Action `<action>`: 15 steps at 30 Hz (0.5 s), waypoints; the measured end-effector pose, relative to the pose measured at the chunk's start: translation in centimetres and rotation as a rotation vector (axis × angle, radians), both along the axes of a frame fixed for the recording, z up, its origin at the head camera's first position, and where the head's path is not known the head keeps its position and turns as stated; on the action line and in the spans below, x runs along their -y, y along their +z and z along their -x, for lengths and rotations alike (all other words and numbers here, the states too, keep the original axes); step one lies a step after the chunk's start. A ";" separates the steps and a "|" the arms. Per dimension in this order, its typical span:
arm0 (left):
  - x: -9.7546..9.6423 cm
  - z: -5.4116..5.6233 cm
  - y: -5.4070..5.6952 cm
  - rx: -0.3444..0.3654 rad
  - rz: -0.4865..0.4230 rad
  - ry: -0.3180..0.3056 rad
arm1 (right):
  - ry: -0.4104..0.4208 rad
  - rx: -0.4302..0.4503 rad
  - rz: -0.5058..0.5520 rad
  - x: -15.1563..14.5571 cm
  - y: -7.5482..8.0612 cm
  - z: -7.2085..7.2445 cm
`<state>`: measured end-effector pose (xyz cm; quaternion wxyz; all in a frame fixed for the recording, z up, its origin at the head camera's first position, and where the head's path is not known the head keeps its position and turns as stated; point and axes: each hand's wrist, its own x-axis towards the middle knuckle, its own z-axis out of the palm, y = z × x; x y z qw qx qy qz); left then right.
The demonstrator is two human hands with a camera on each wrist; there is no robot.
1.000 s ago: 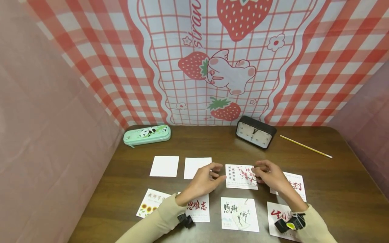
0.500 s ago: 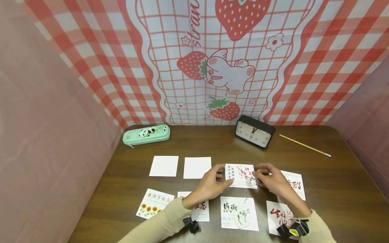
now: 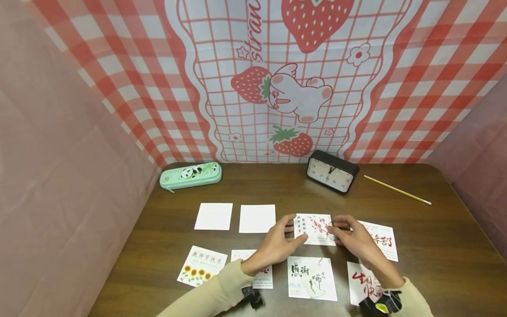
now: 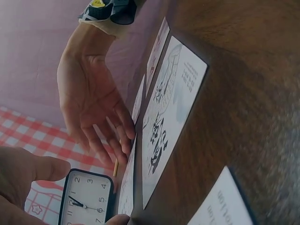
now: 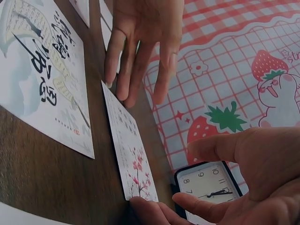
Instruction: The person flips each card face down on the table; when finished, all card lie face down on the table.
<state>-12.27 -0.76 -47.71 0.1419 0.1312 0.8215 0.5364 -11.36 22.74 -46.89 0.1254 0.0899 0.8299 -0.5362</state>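
Observation:
A white card with red plum blossoms (image 3: 314, 229) lies flat on the wooden table between both hands in the head view. My left hand (image 3: 276, 243) is at its left edge, fingers relaxed and spread, the thumb by its lower left corner. At the right edge, my right hand (image 3: 354, 237) has a fingertip touching the card, which also shows in the right wrist view. Neither hand visibly grips it. Just in front lies a card with black brush writing (image 3: 312, 278). Partly behind the right forearm is a card with red writing (image 3: 382, 241).
Two blank white cards (image 3: 214, 216) lie left of the hands. A sunflower card (image 3: 202, 265), a half-covered card (image 3: 263, 279) and another red-lettered card (image 3: 363, 281) are in front. A green pencil case (image 3: 191, 176), a black clock (image 3: 332, 172) and a pencil (image 3: 397, 190) stand or lie farther back.
My left hand has moved right, up to the left edge of the plum blossom card. The right hand stays at the right edge, shifting only slightly. The card has barely moved.

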 end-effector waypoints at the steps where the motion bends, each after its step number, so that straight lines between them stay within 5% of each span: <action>1: 0.0 0.0 0.0 0.001 -0.008 0.000 | -0.001 -0.005 0.000 0.0 0.0 0.0; 15: -0.1 0.0 0.0 -0.016 0.009 -0.029 | -0.076 0.076 0.151 -0.2 -0.2 0.3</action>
